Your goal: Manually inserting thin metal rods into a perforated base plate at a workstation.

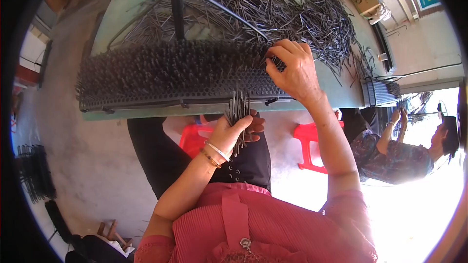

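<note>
Person's left hand (228,134) is closed round a bundle of thin dark rods (239,108), held just below the front edge of the desk (331,93), rod ends pointing up toward the perforated board (256,84). The board lies along that edge; standing rods (161,65) fill it densely toward the back and left, while a strip of bare holes shows along the front and toward the right. Right hand (294,67) is over the board's right end, thumb and fingers curled toward each other; cannot tell whether a rod is pinched between them. Step in hand, by judgement: setting rods singly into holes. Next move probably calls for drawing one rod from the bundle and lining its tip up with a bare hole, without knocking its neighbours. Room: the near side looks free for the right hand to travel between bundle and board. Behind, the loose rod pile (292,5) crowds the board, and a dark upright post (178,12) with a slanting bar limits reach there. To the right, a red stool (306,141) and a co-worker (392,158) sit well apart from the board.
</note>
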Demonstrator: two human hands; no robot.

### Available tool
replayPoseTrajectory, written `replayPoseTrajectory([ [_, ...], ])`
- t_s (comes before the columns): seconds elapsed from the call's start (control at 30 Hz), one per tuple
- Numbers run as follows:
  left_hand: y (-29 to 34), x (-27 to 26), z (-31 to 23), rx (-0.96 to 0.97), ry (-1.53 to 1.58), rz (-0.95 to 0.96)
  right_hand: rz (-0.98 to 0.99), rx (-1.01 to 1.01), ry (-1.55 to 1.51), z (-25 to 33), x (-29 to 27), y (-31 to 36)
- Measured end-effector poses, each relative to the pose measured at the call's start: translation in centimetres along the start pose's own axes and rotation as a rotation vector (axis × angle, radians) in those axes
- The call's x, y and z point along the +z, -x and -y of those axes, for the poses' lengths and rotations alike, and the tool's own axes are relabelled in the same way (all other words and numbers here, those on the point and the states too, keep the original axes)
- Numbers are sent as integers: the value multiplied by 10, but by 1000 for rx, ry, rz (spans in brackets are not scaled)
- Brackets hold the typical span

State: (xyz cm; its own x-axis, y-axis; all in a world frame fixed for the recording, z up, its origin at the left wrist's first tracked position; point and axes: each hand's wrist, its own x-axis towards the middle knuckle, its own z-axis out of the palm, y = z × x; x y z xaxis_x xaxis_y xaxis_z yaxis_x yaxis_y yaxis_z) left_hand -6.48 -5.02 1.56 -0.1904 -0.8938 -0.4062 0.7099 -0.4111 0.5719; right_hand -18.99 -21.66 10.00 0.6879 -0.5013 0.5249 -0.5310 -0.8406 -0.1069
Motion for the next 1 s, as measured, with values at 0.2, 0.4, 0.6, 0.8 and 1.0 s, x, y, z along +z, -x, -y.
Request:
replayPoseTrajectory([
  [0.2,5,3,1,-43,-58,63,-16,1,-2,2,1,5],
  [0.4,1,9,-3,-31,-21,4,48,47,60,6,-1,1],
  [0.6,-1,9,-1,-20,-26,-7,109,82,43,3,-3,-3],
  [0.8,-3,13,-3,-2,-80,-2,119,44,27,1,-1,-8],
  [1.0,-3,7,-1,11,-60,19,172,-43,26,6,3,-11],
])
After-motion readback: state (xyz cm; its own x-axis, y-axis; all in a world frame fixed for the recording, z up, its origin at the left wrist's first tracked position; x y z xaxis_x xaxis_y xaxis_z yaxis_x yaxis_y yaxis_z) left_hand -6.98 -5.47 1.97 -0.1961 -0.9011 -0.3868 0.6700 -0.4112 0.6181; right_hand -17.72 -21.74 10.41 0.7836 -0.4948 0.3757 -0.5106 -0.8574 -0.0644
